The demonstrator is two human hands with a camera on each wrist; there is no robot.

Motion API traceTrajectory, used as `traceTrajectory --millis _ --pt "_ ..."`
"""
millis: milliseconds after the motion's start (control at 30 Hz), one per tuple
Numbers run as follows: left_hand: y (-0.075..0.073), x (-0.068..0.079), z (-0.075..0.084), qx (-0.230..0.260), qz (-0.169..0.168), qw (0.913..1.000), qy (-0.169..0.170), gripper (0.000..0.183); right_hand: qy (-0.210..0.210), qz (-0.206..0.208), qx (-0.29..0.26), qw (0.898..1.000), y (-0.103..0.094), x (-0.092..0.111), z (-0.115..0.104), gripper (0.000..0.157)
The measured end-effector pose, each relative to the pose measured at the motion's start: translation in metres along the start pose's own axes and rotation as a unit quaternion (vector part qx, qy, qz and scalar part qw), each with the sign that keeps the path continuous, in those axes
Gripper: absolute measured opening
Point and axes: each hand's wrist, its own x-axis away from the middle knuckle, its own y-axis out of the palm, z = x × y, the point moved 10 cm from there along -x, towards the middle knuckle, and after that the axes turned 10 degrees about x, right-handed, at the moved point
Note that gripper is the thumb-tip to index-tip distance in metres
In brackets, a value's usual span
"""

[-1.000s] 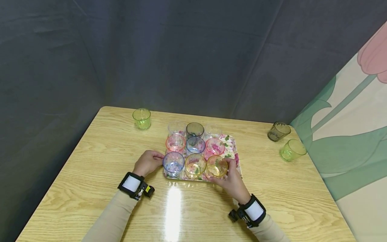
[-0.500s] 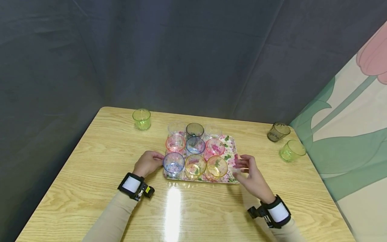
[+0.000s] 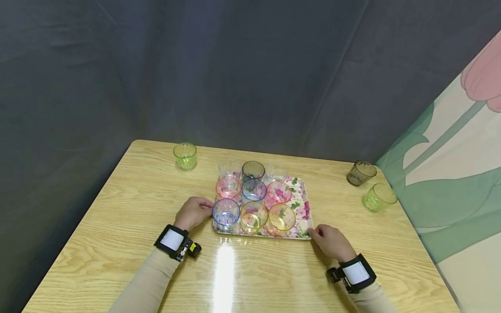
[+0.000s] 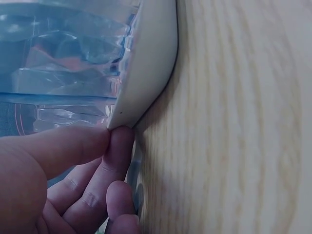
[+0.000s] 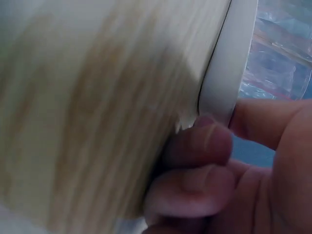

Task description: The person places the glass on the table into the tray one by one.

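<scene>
A floral tray (image 3: 301, 217) carries several tinted cups in three rows. Its front row has a blue cup (image 3: 225, 215) at the left and two yellow cups, one in the middle (image 3: 254, 217) and one to its right (image 3: 281, 218). My left hand (image 3: 192, 213) pinches the tray's left rim (image 4: 146, 63) between thumb and fingers, beside the blue cup. At the front right corner my right hand (image 3: 332, 241) grips the rim (image 5: 226, 63), thumb on top and curled fingers beneath. Behind stand pink cups (image 3: 279, 192), a second blue cup (image 3: 254, 190), a grey cup (image 3: 253, 170) and clear cups (image 3: 229, 168).
A green cup (image 3: 185, 156) stands at the table's back left. Toward the right edge are a dark grey cup (image 3: 361, 173) and another green cup (image 3: 379, 198), both seeming tilted. A dark curtain (image 3: 250, 78) hangs behind the wooden table (image 3: 117, 217).
My right hand has let go of the right-hand yellow cup, moved right and taken hold of the tray's corner. The left hand has stayed at the left rim.
</scene>
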Motion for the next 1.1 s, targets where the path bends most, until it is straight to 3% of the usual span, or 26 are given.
traceTrajectory --millis 300,467,600,700,867,1000,1100 --pt "0.001 0.0 0.001 0.006 0.0 1.0 0.003 0.02 -0.015 0.006 0.02 1.0 0.002 -0.003 -0.003 0.04" --pt "-0.001 -0.003 0.003 0.031 0.002 0.9993 0.022 0.019 -0.019 0.012 0.023 0.999 0.002 -0.003 -0.005 0.04" --pt "-0.022 -0.007 0.013 0.071 0.07 0.9934 0.056 0.018 -0.021 0.015 0.023 0.999 0.001 -0.003 -0.005 0.041" --pt "-0.05 -0.009 0.028 0.115 0.165 0.9749 0.094 0.02 -0.018 0.018 0.02 0.999 0.0 -0.003 -0.004 0.041" --pt "-0.096 -0.014 0.046 0.185 0.305 0.9184 0.171 0.021 -0.017 0.008 0.01 1.0 0.002 -0.003 -0.005 0.041" --pt "-0.122 -0.027 0.048 0.214 0.367 0.8819 0.203 0.035 -0.003 0.003 0.007 1.0 0.003 -0.003 -0.003 0.041" --pt "-0.135 -0.039 0.046 0.224 0.39 0.8674 0.213 0.052 -0.001 0.003 0.005 1.0 0.003 -0.004 -0.003 0.042"
